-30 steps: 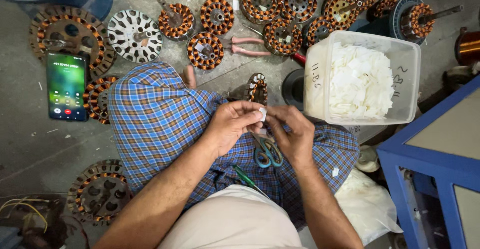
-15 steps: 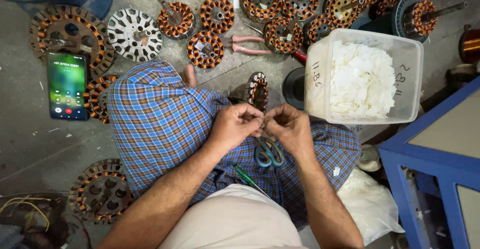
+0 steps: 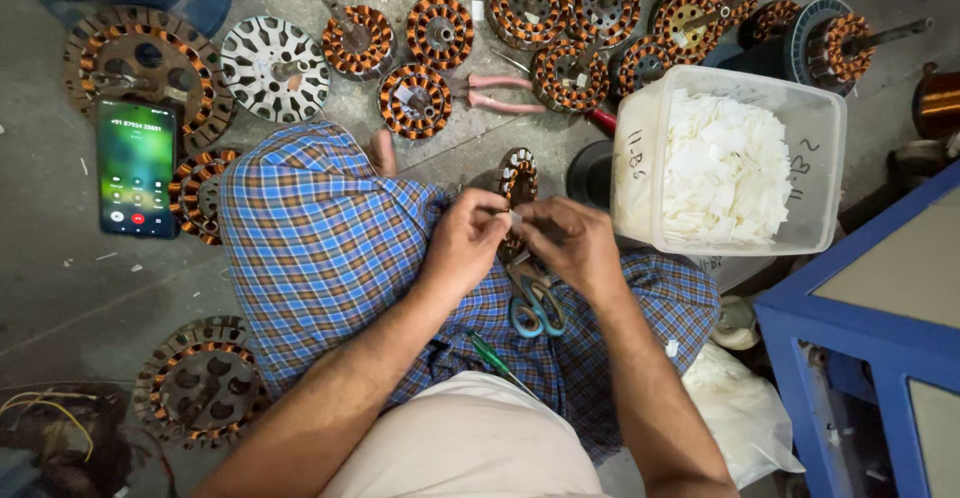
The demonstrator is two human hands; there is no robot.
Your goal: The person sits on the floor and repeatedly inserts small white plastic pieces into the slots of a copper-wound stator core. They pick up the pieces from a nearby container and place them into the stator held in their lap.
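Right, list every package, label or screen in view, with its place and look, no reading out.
Phone: on the floor at left, lit green screen, black rectangle.
Plastic tub: right of the hands, translucent, boxy, full of white paper pieces, dark handwritten marks on its sides.
Plastic bag: lower right, whitish, crumpled.

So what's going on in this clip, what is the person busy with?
A person sits on the floor in a blue checked cloth, both hands together over the lap. The left hand and right hand pinch a small white piece against a copper-wound stator. Scissors lie on the lap just below. A plastic tub of white paper pieces stands to the right, more wound stators lie ahead, and a lit phone lies to the left.
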